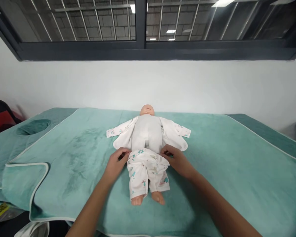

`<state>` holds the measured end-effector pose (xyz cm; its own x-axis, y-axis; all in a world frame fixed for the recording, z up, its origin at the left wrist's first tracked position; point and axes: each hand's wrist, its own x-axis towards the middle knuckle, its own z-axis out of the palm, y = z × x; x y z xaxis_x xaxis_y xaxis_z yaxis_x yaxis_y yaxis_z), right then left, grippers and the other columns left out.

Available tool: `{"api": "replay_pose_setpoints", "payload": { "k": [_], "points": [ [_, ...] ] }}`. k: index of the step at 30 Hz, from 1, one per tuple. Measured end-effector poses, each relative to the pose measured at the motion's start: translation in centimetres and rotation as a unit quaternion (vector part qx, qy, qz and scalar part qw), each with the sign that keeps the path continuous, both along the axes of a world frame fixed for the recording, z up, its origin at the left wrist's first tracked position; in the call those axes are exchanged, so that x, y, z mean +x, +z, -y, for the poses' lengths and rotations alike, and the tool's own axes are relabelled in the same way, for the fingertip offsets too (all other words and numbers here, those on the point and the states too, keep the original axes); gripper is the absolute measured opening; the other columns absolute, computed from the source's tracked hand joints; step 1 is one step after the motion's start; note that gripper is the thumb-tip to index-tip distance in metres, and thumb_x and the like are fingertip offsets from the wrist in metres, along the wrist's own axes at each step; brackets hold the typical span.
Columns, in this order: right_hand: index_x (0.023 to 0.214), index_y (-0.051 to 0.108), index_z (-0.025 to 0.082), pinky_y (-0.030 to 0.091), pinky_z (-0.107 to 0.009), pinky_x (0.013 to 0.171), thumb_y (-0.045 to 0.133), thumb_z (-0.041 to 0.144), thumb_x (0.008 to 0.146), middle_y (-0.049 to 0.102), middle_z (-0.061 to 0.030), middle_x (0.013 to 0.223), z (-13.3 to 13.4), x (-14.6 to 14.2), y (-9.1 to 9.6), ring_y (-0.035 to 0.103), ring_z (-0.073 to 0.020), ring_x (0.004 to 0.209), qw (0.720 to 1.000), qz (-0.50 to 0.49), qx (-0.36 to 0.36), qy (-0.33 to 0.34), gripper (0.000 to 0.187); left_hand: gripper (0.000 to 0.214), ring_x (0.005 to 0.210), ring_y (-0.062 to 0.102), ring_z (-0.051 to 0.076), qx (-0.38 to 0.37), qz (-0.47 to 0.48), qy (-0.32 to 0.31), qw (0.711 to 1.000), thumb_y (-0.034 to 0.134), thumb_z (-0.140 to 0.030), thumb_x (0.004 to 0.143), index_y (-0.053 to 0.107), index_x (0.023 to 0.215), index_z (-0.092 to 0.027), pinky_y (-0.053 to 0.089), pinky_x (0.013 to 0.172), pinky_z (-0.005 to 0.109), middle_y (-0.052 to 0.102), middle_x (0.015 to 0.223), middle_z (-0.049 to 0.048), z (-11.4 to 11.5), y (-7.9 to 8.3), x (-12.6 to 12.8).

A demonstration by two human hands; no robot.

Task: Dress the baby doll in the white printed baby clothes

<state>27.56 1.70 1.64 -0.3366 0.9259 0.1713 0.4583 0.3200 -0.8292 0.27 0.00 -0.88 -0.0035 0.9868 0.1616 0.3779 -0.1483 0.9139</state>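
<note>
A baby doll [147, 131] lies on its back on a teal blanket [212, 171], head toward the wall. An open white patterned top [174, 133] is spread out beneath its torso. White printed trousers [146, 171] cover its legs, and both bare feet stick out below. My left hand [117, 163] pinches the trousers' waistband at the doll's left-side hip in the picture. My right hand [176, 159] grips the waistband on the other side. Both hands have their fingers closed on the fabric.
The blanket covers a padded table with a face hole [34, 126] at the left. A white wall and a dark window frame stand behind. A red and black object [0, 118] sits at the far left. The blanket's folded corner [27, 177] hangs at the near left.
</note>
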Motion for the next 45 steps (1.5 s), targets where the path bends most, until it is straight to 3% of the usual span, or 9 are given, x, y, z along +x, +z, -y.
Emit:
{"api": "replay_pose_setpoints", "payload": {
  "k": [6, 11, 15, 21, 26, 29, 32, 39, 45],
  "points": [
    [0.085, 0.062, 0.019, 0.043, -0.028, 0.076, 0.059, 0.034, 0.086, 0.060, -0.0031, 0.093, 0.2, 1.6, 1.2, 0.052, -0.0155, 0.083, 0.990, 0.038, -0.007, 0.138, 0.015, 0.016, 0.089, 0.058, 0.020, -0.001, 0.017, -0.055, 0.998, 0.061, -0.035, 0.080, 0.066, 0.084, -0.020, 0.045, 0.076, 0.029, 0.065, 0.096, 0.0058, 0.7, 1.0, -0.3],
    [0.083, 0.060, 0.020, 0.040, -0.027, 0.070, 0.059, 0.027, 0.085, 0.060, -0.0007, 0.085, 0.7, 2.1, 1.7, 0.053, -0.0152, 0.079, 0.984, 0.146, 0.034, 0.096, 0.007, 0.018, 0.087, 0.057, 0.020, -0.019, 0.043, -0.108, 0.993, 0.065, -0.037, 0.078, 0.061, 0.078, -0.020, 0.046, 0.077, 0.029, 0.062, 0.093, 0.0055, 0.7, 0.8, -0.7],
    [0.081, 0.056, 0.020, 0.041, -0.026, 0.069, 0.057, 0.026, 0.087, 0.058, -0.0015, 0.089, 1.9, 1.8, 0.4, 0.051, -0.0136, 0.076, 0.992, 0.099, 0.070, 0.047, 0.009, 0.021, 0.080, 0.053, 0.017, -0.023, 0.047, -0.115, 0.992, 0.064, -0.039, 0.079, 0.058, 0.076, -0.019, 0.044, 0.072, 0.026, 0.058, 0.086, 0.0036, 0.7, 0.5, -1.0],
    [0.094, 0.063, 0.023, 0.044, -0.030, 0.084, 0.049, 0.028, 0.096, 0.062, -0.0055, 0.100, 3.2, 1.9, 0.3, 0.055, -0.0172, 0.096, 0.980, 0.078, 0.110, 0.149, 0.015, 0.030, 0.072, 0.045, 0.014, -0.021, 0.025, -0.109, 0.994, 0.057, -0.042, 0.085, 0.049, 0.068, -0.019, 0.037, 0.067, 0.024, 0.049, 0.075, 0.0000, 0.7, 0.3, -0.6],
    [0.094, 0.063, 0.023, 0.043, -0.030, 0.079, 0.052, 0.031, 0.095, 0.065, -0.0032, 0.096, 3.0, 2.5, 1.5, 0.056, -0.0174, 0.092, 0.966, 0.183, 0.106, 0.150, 0.013, 0.035, 0.068, 0.040, 0.013, -0.028, 0.003, -0.096, 0.995, 0.052, -0.043, 0.088, 0.046, 0.065, -0.018, 0.033, 0.064, 0.024, 0.044, 0.069, -0.0018, 0.8, -0.2, -0.5],
    [0.091, 0.063, 0.024, 0.041, -0.030, 0.075, 0.050, 0.033, 0.096, 0.064, -0.0015, 0.090, 3.0, 2.6, 1.9, 0.058, -0.0164, 0.083, 0.948, 0.260, 0.104, 0.151, 0.016, 0.033, 0.068, 0.042, 0.013, -0.041, -0.003, -0.084, 0.996, 0.050, -0.045, 0.089, 0.052, 0.070, -0.018, 0.033, 0.064, 0.024, 0.047, 0.069, -0.0015, 0.8, -0.2, -0.4],
    [0.093, 0.063, 0.025, 0.040, -0.031, 0.079, 0.052, 0.029, 0.095, 0.065, -0.0005, 0.095, 3.2, 2.7, 1.7, 0.059, -0.0172, 0.090, 0.937, 0.285, 0.120, 0.164, 0.012, 0.031, 0.071, 0.045, 0.014, -0.041, -0.010, -0.105, 0.994, 0.052, -0.043, 0.087, 0.059, 0.072, -0.017, 0.035, 0.066, 0.024, 0.052, 0.072, -0.0003, 0.9, 0.3, -0.4],
    [0.097, 0.060, 0.024, 0.040, -0.032, 0.078, 0.053, 0.013, 0.088, 0.066, -0.0012, 0.104, 2.9, 3.1, -1.1, 0.060, -0.0185, 0.089, 0.939, 0.290, 0.179, 0.047, 0.015, 0.023, 0.074, 0.048, 0.014, -0.042, -0.014, -0.177, 0.983, 0.061, -0.038, 0.084, 0.059, 0.073, -0.017, 0.036, 0.068, 0.024, 0.051, 0.077, 0.0002, 1.1, 0.5, -1.0],
    [0.092, 0.061, 0.022, 0.041, -0.026, 0.068, 0.053, 0.017, 0.084, 0.066, -0.0008, 0.082, 2.3, 2.9, -1.9, 0.060, -0.0160, 0.074, 0.953, 0.206, 0.212, -0.062, 0.013, 0.011, 0.112, 0.052, 0.022, -0.018, -0.003, -0.181, 0.983, 0.064, -0.028, 0.081, 0.060, 0.078, -0.018, 0.038, 0.095, 0.030, 0.054, 0.116, 0.0075, 1.8, 0.4, -1.3]
  ]
}}
